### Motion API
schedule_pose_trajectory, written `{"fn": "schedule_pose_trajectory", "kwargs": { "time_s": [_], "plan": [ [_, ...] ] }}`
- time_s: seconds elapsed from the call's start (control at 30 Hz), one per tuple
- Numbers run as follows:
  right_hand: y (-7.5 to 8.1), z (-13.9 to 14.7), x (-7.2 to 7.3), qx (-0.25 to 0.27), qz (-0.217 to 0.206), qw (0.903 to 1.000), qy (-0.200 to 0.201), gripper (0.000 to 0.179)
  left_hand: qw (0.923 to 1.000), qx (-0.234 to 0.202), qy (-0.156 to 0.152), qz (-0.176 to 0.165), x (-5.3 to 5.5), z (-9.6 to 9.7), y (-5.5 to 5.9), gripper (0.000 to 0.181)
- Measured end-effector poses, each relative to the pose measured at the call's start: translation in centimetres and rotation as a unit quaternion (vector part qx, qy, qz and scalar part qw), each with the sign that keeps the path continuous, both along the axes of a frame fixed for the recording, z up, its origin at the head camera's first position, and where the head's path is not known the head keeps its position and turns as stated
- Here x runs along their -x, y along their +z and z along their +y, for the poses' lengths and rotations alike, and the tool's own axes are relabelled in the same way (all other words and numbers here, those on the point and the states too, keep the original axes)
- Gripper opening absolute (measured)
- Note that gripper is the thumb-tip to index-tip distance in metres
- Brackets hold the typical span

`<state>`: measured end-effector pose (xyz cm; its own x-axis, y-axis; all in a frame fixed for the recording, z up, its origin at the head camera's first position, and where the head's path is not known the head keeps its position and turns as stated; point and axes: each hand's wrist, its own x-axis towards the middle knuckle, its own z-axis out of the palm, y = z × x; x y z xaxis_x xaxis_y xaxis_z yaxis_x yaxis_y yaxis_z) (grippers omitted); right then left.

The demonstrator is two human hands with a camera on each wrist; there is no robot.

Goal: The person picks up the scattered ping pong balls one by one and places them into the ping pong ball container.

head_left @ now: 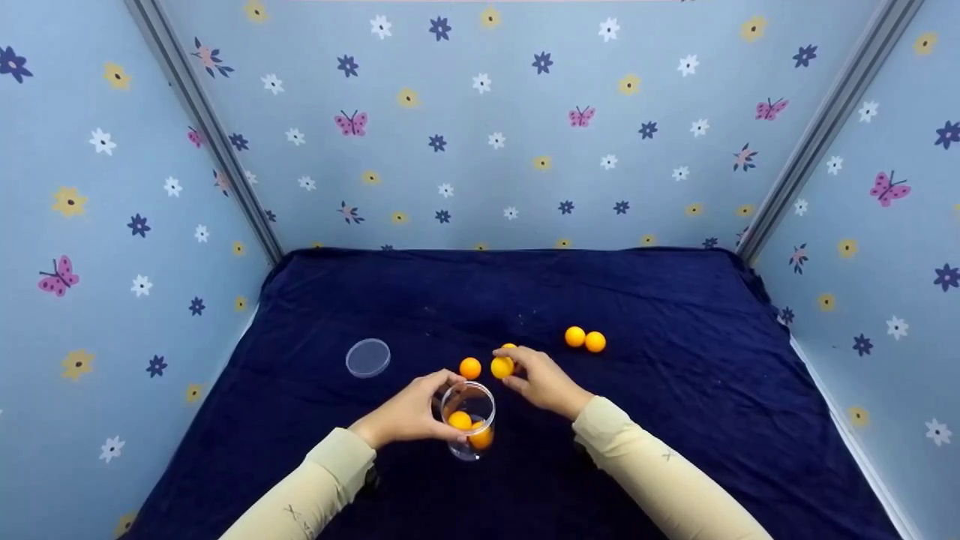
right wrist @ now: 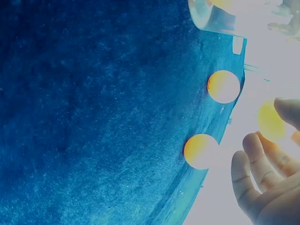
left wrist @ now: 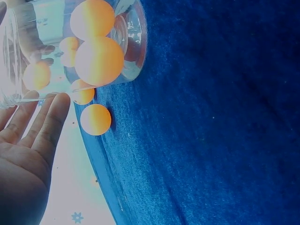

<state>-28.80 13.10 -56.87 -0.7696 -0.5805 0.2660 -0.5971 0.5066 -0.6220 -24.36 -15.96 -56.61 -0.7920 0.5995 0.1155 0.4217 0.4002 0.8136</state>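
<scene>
A clear plastic jar [head_left: 469,420], round, open-topped and upright, is seen standing on a dark blue cloth [head_left: 675,420] near its front edge. Through its transparent wall two orange balls [head_left: 460,421] are shown lying at the bottom; in the left wrist view the same balls [left wrist: 98,61] appear large and glossy against the jar's thick base [left wrist: 131,42].

The jar is steadied by the left hand [head_left: 409,414], whose fingers are curled round the jar's left side, the fingertips [left wrist: 56,105] being laid against the wall. Just behind the jar's rim and slightly to its right, an orange ball [head_left: 501,367] is pinched between the thumb and fingertips of the right hand [head_left: 541,382]; in the right wrist view that ball [right wrist: 271,121] is seen washed out by glare, with the other fingers [right wrist: 243,176] loosely spread beneath it.

Directly behind the jar, one loose ball [head_left: 470,368] is pictured on the cloth, and another [head_left: 509,347] is partly hidden behind the held ball. Farther behind the jar and to its right, a pair of balls [head_left: 585,339] is seen touching. To the jar's left and behind it, a clear round lid [head_left: 367,358] is laid flat on the cloth. Beyond the cloth, blue walls [head_left: 480,135] printed with flowers and butterflies are shown on three sides.
</scene>
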Motion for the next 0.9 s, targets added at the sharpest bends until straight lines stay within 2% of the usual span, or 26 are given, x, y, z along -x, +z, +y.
{"fn": "schedule_pose_trajectory", "kwargs": {
  "time_s": [0.17,0.5,0.9],
  "plan": [
    [0.1,0.3,-0.1,0.015,0.0,0.9999,-0.001,0.042,1.0,0.0,0.001,-0.009,-0.1,0.0,0.1,0.074],
    [0.8,0.9,-0.4,0.042,0.01,0.9991,-0.003,0.043,0.9999,0.003,0.001,0.016,0.1,-0.1,-0.2,0.07],
    [1.6,1.5,-0.9,0.072,0.0,0.9974,-0.007,0.042,1.0,0.002,0.004,0.0,0.1,-0.1,-0.1,0.071]
  ]
}}
